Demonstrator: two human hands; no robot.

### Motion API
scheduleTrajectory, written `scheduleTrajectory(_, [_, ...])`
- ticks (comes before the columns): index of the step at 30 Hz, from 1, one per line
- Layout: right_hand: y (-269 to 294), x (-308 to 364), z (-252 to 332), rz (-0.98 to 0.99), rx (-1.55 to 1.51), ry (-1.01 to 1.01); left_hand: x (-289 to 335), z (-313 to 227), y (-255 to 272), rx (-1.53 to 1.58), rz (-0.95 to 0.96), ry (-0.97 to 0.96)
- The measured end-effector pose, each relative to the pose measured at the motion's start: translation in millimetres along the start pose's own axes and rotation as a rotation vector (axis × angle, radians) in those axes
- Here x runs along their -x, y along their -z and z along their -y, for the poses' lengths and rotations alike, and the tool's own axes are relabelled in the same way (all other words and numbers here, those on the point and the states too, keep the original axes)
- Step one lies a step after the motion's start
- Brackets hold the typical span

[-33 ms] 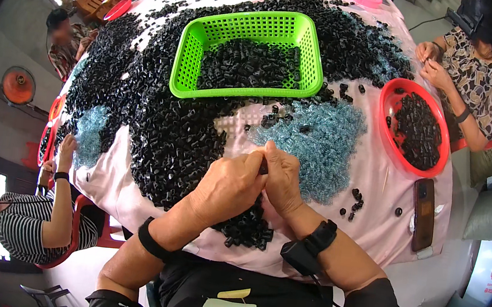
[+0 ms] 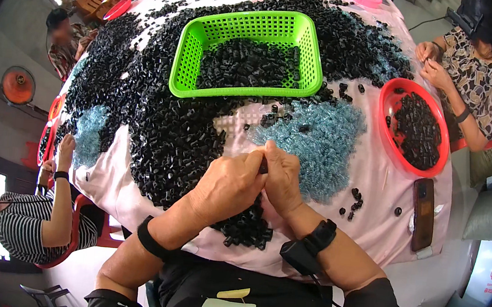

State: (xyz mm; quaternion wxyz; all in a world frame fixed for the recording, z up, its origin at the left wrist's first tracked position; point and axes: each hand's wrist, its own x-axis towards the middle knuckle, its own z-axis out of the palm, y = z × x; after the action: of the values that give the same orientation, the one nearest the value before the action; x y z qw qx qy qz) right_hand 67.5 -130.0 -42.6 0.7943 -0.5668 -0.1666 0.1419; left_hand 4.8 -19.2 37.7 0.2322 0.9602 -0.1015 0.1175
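My left hand (image 2: pixel 230 183) and my right hand (image 2: pixel 283 181) meet above the table's near side, both closed, fingertips pressed together. Between them shows a sliver of a small black plastic part (image 2: pixel 264 165); the fingers cover most of it. Just beyond my right hand spreads a heap of small clear bluish pieces (image 2: pixel 327 145), each too small to make out. A big pile of black plastic parts (image 2: pixel 166 150) lies beside and beyond my left hand, with a smaller clump (image 2: pixel 247 230) under my wrists.
A green perforated basket (image 2: pixel 244 95) with black parts stands past my hands. To the right are a red basin (image 2: pixel 383 124) of black parts, a phone (image 2: pixel 423 215) and a few loose parts (image 2: pixel 356 198). Several people sit around the pink-covered table (image 2: pixel 371 230).
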Motion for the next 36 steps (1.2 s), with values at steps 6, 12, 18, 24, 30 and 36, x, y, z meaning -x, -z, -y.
scheduleTrajectory(6, [6, -2, -7, 0.03, 0.108, 0.023, 0, -3, 0, -0.137, 0.007, -0.048])
scheduleTrajectory(12, [0, 1, 18, 0.035, -0.095, -0.1, 4, 7, 8, -0.041, -0.096, 0.039])
scheduleTrajectory(18, [-1, 0, 8, 0.079, -0.018, -0.138, 9, 42, 11, -0.062, -0.09, 0.167])
scheduleTrajectory(24, [-1, 0, 4, 0.121, 0.149, -0.153, -57, 72, 46, 0.193, -0.457, 0.324])
scheduleTrajectory(30, [-4, 0, -6, 0.105, 0.256, 0.0, -44, 68, 26, 0.111, -0.235, 0.23])
scheduleTrajectory(36, [-2, -1, -11, 0.039, 0.366, 0.115, -41, 85, -15, -0.103, -0.027, 0.144])
